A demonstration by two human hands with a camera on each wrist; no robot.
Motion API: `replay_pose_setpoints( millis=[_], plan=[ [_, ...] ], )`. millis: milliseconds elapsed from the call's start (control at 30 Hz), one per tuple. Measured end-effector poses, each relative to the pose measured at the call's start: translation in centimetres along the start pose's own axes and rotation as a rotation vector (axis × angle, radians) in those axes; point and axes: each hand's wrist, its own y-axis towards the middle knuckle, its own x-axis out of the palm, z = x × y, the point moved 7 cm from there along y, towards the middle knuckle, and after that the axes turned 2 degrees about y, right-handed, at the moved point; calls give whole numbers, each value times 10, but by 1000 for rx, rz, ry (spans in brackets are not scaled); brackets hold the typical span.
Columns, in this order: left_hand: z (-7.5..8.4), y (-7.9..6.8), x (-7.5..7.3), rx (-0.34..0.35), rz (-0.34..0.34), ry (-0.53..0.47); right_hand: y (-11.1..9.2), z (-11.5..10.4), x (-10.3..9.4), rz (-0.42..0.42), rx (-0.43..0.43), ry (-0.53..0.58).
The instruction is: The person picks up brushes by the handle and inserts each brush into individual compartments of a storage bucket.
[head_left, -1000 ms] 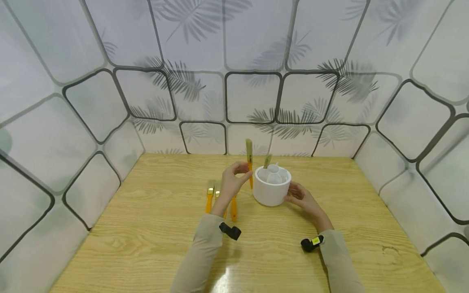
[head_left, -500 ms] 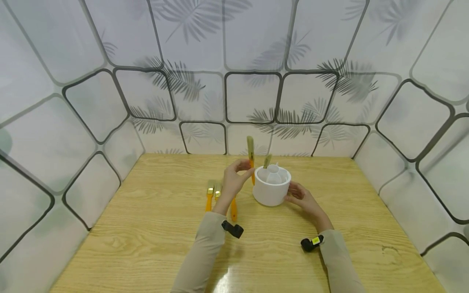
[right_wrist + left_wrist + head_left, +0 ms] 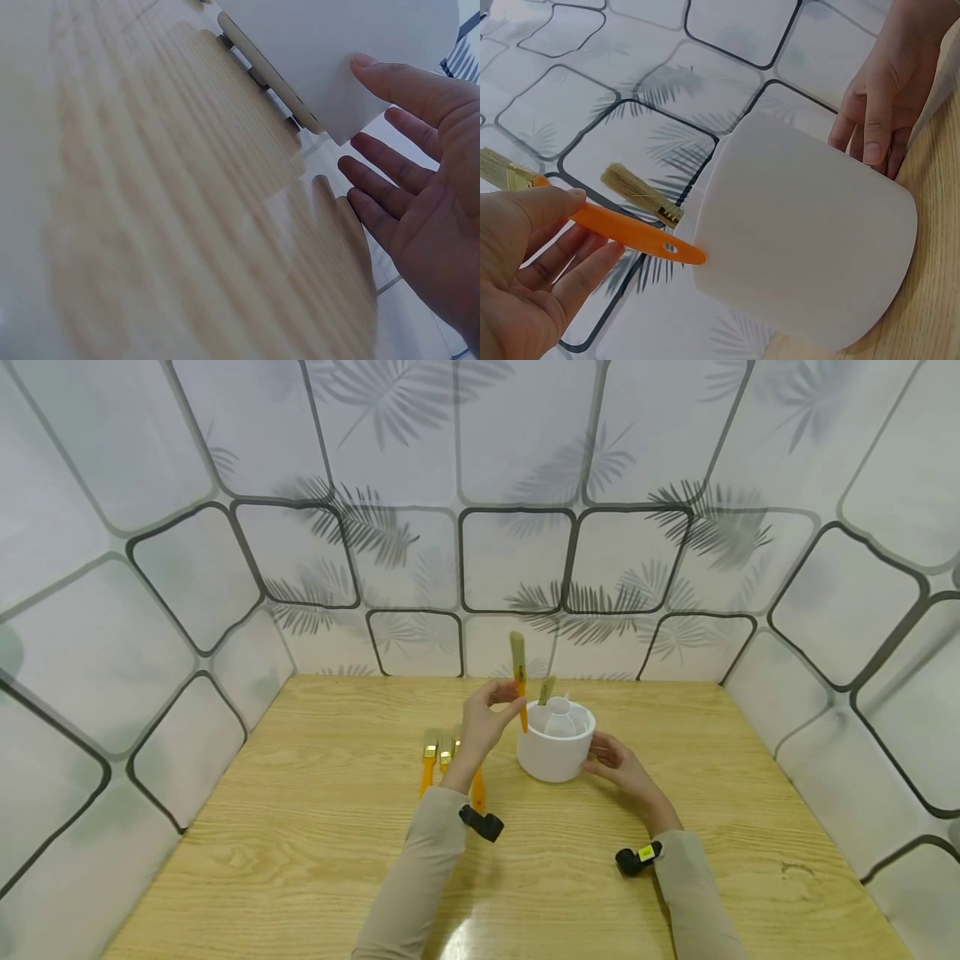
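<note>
My left hand (image 3: 483,722) pinches a paintbrush (image 3: 519,672) by its orange handle, bristles upward. In the left wrist view, the handle's lower end (image 3: 682,251) overlaps the upper edge of a white round brush holder (image 3: 802,232). Another paintbrush (image 3: 547,689) stands inside the holder, its bristles showing above the rim at the back. A white cup-like part rises in the holder's middle. My right hand (image 3: 622,768) is at the holder's right side; the right wrist view shows its thumb (image 3: 397,79) against the white wall and the other fingers loosely extended near the lower edge.
Several orange-handled paintbrushes (image 3: 429,764) lie on the wooden table (image 3: 315,827) left of the holder, partly hidden by my left forearm. Patterned cloth walls (image 3: 412,560) close off the back and both sides.
My left hand has risen slightly and moved right, bringing the paintbrush from beside the holder up to its rim. The right hand and the holder have stayed in place.
</note>
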Motion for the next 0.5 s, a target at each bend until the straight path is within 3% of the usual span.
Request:
replay_pose_setpoints(
  millis=[233,333,500],
  plan=[
    [4,2,5,49,-20,17,-4,-17,4,-16,-2,10],
    [5,3,6,35,-35,17,-7,-26,7,-23,0,0],
    [34,-3,1,26,-51,28,-9,-28,7,-19,20,18]
  ],
)
